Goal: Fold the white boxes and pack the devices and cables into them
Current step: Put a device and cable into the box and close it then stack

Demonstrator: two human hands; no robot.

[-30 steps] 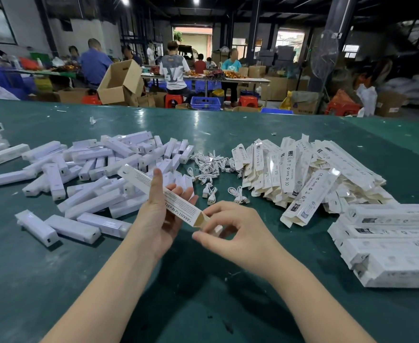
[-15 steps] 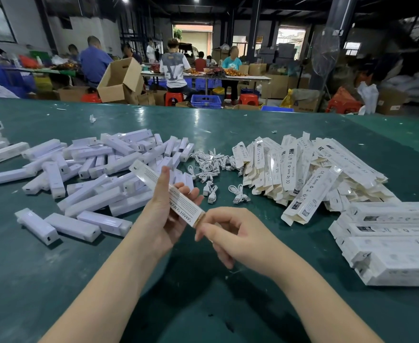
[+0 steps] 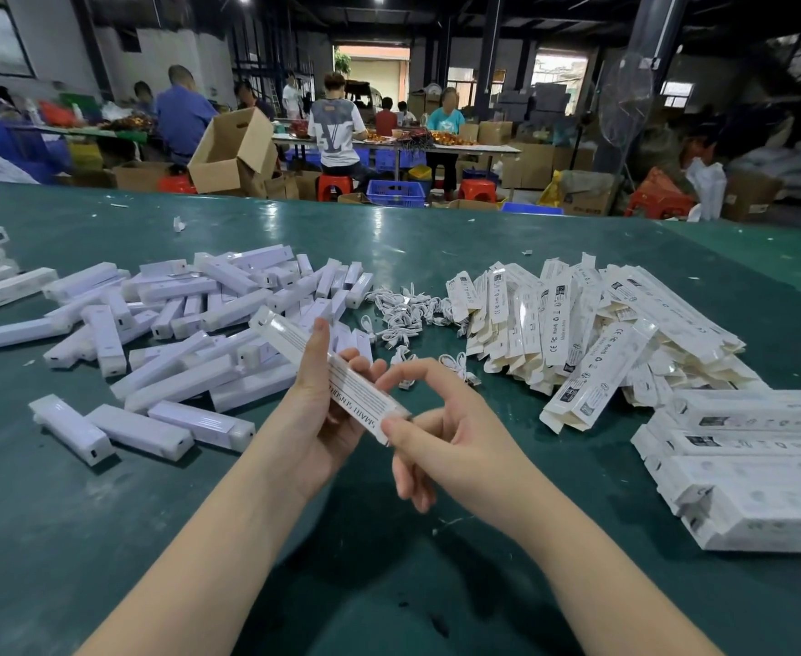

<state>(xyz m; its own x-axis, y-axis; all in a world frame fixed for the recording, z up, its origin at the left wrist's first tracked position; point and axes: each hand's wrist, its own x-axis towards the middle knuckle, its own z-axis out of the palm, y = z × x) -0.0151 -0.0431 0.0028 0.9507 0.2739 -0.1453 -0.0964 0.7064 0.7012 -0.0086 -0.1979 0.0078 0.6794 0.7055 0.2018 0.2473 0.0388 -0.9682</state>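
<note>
Here a long white box (image 3: 327, 374) printed with "SMART SENSOR" lettering, partly covered by fingers, slants above the green table (image 3: 436, 258), its far end up and to the left. The left hand (image 3: 316, 419) grips it around the middle, thumb lying along its top face. The right hand (image 3: 441, 440) pinches the near end between thumb and forefinger; whether that end's flap is closed is hidden behind the fingertips. Beyond and to the left lies a loose heap of white devices (image 3: 190, 324). A small pile of coiled white cables (image 3: 408, 307) sits just behind the hands. To the right is a fanned pile of flat unfolded boxes (image 3: 578, 333), and stacked folded boxes (image 3: 758, 466) run out of view at the right edge.
</note>
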